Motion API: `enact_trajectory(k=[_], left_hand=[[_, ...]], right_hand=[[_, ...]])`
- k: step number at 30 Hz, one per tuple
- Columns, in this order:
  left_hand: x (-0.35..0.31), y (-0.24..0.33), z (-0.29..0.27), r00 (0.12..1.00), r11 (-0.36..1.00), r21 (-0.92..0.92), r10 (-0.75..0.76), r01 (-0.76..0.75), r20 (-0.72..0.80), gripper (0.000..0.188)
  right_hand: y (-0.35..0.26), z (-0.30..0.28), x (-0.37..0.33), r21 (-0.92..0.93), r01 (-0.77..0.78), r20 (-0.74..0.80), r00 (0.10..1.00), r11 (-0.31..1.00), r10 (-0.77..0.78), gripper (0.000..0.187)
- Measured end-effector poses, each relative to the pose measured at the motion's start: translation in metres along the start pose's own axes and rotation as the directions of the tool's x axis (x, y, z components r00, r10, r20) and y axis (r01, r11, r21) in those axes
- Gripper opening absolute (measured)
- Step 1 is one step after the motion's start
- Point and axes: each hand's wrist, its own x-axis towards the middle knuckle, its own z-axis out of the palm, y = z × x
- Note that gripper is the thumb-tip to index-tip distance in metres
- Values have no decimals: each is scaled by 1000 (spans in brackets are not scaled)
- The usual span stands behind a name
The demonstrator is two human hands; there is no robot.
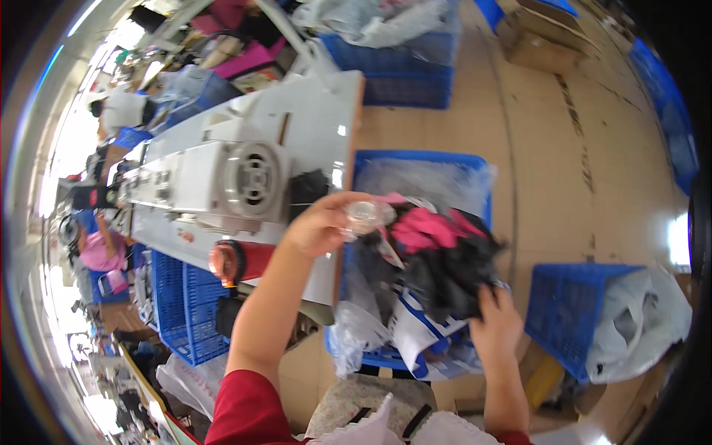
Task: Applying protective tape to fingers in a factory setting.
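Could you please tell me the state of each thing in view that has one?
Left hand: closed on a clear, shiny, rounded item.
Right hand: touching soft black fabric, grip unclear.
Soft black fabric: crumpled, piled.
Bright pink fabric: crumpled.
Rectangular blue plastic crate: uncovered, filled.
White plastic bag at far right: rumpled.
White sewing machine: whether running, cannot tell.

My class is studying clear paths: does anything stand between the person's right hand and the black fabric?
Nothing visible does: the right hand touches the black fabric at its lower right edge. The left hand, with a clear object, is off to the left.
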Motion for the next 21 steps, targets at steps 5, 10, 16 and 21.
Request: enact_trajectory(k=[5,10,16,21], left_hand=[[7,-17,1,1000,1000,6,-20,20,5,55],[-6,-11,-4,996,996,7,-88,88,-5,53],[-9,-16,5,986,985,40,-168,168,-8,55],[5,-20,25,991,991,59,-124,121,53,53]], right_hand=[[-14,16,11,-49,157,189,971,986,-145,57],[-9,16,27,-9,2,258,966,1000,0,56],[5,25,36,-14,-126,196,972,992,126,54],[-32,45,37,-150,190,276,950,970,-144,42]])
